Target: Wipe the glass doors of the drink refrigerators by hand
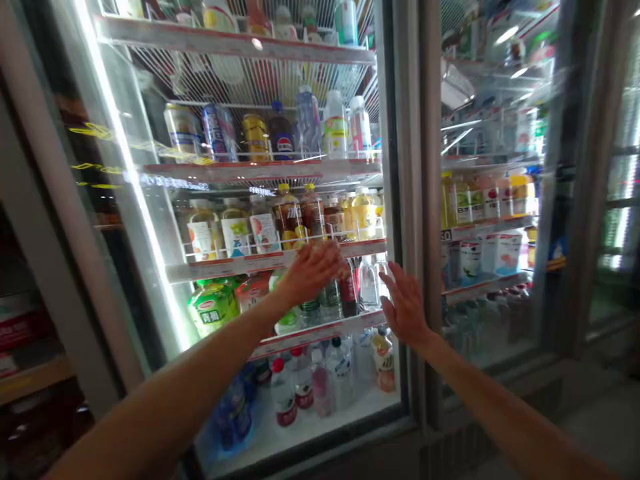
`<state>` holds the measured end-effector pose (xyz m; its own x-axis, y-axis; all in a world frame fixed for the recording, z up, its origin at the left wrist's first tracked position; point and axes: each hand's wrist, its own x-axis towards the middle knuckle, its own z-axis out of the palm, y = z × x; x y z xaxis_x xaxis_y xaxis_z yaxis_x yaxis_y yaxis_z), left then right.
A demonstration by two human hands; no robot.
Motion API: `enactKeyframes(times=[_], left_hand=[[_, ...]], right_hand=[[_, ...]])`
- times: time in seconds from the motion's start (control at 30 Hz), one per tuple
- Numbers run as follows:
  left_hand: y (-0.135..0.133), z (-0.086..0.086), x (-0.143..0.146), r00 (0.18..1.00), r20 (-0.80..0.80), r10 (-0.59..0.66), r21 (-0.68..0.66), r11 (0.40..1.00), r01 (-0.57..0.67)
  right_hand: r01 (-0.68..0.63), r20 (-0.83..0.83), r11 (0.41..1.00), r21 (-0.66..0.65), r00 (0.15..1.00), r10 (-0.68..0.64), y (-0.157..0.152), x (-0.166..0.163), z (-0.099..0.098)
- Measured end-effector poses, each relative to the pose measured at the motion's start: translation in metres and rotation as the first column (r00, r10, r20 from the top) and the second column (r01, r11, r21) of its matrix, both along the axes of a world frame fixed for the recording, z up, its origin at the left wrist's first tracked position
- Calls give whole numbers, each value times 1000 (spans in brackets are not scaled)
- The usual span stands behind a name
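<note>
My left hand [316, 268] reaches out in front of the lit drinks fridge, near the shelf of juice and tea bottles. Its fingers are stretched out, slightly blurred, and nothing shows in them. Beyond it stand bottles with yellow caps [289, 217] and, lower, a dark bottle with a red label [349, 293], partly hidden. To the right, my right hand [404, 305] is raised with its fingers apart and empty, beside the fridge's right door frame [397, 167]. Whether it touches the frame I cannot tell. Clear bottles [369, 287] stand just behind its fingertips.
A green-labelled bottle [214, 308] stands on the left of the fourth shelf. Several red-capped and other bottles [283, 393] fill the bottom. Another glass-fronted fridge [493, 200] stands to the right. Yellow and white reflections show at the left. Dim shelves [35, 380] are at far left.
</note>
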<state>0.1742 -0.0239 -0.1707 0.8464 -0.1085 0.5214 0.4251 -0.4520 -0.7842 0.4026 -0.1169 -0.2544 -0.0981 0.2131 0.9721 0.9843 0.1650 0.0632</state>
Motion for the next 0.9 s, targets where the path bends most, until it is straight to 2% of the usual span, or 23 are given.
enactKeyframes(times=[0.03, 0.07, 0.1, 0.13, 0.2, 0.23, 0.27, 0.3, 0.37, 0.4, 0.43, 0.47, 0.53, 0.57, 0.6, 0.67, 0.7, 0.73, 0.77, 0.8, 0.83, 0.9], left_hand=[[0, 7, -10, 995, 95, 35, 1, 999, -35], [-1, 12, -19, 992, 115, 41, 10, 999, -42], [-2, 13, -28, 999, 50, 16, 28, 999, -17], [-3, 13, -37, 996, -82, -28, 47, 998, 32], [-3, 12, -54, 942, -326, -82, 65, 992, 109], [-2, 14, -62, 937, -342, -73, 71, 992, 104], [0, 17, -70, 963, -267, -46, 75, 995, 69], [1, 22, -77, 993, -117, -7, 72, 997, 15], [2, 29, -90, 980, 190, 54, 47, 997, -64], [1, 31, -97, 972, 231, 53, 45, 997, -65], [1, 30, -104, 984, 172, 33, 57, 997, -43], [0, 29, -111, 999, 34, 0, 75, 997, -3], [1, 29, -126, 966, -255, -49, 91, 993, 75], [2, 32, -135, 953, -299, -50, 93, 992, 81], [4, 37, -143, 969, -244, -33, 96, 994, 58], [8, 51, -159, 994, 105, 33, 95, 995, -43], [9, 56, -165, 954, 294, 61, 85, 992, -90], [10, 59, -170, 907, 415, 70, 82, 990, -115], [10, 59, -174, 896, 440, 64, 94, 989, -117], [9, 58, -178, 932, 360, 49, 118, 988, -98], [9, 56, -181, 981, 191, 31, 140, 988, -58], [9, 57, -189, 990, -138, 18, 140, 990, 1]], right_hand=[[-10, -2, 1000, 10, 1000, 10, 5, -8, 6], [-21, 0, 1000, 19, 1000, 21, 10, -17, 13], [-31, 4, 999, 29, 1000, 31, 15, -26, 20], [-43, 13, 998, 35, 999, 43, 20, -35, 28], [-69, 45, 997, 46, 997, 67, 29, -52, 44], [-81, 61, 995, 53, 995, 78, 33, -60, 51], [-89, 73, 994, 63, 994, 84, 37, -68, 57], [-94, 81, 992, 79, 993, 87, 41, -75, 63], [-92, 82, 990, 103, 993, 83, 47, -87, 71], [-88, 86, 991, 105, 993, 79, 50, -93, 74], [-85, 98, 991, 102, 992, 75, 53, -98, 76], [-84, 120, 992, 93, 990, 73, 57, -102, 77], [-85, 186, 994, 68, 980, 71, 64, -108, 77], [-84, 215, 994, 63, 974, 69, 67, -109, 76], [-82, 233, 995, 63, 970, 65, 70, -111, 75], [-78, 243, 994, 78, 968, 57, 76, -111, 72], [-81, 242, 993, 88, 969, 58, 78, -111, 71], [-87, 239, 992, 96, 969, 62, 79, -110, 70], [-93, 238, 991, 97, 969, 68, 80, -109, 69], [-101, 241, 990, 97, 968, 75, 80, -109, 69], [-107, 243, 990, 96, 967, 81, 81, -108, 69], [-111, 247, 989, 99, 965, 84, 81, -108, 68]])
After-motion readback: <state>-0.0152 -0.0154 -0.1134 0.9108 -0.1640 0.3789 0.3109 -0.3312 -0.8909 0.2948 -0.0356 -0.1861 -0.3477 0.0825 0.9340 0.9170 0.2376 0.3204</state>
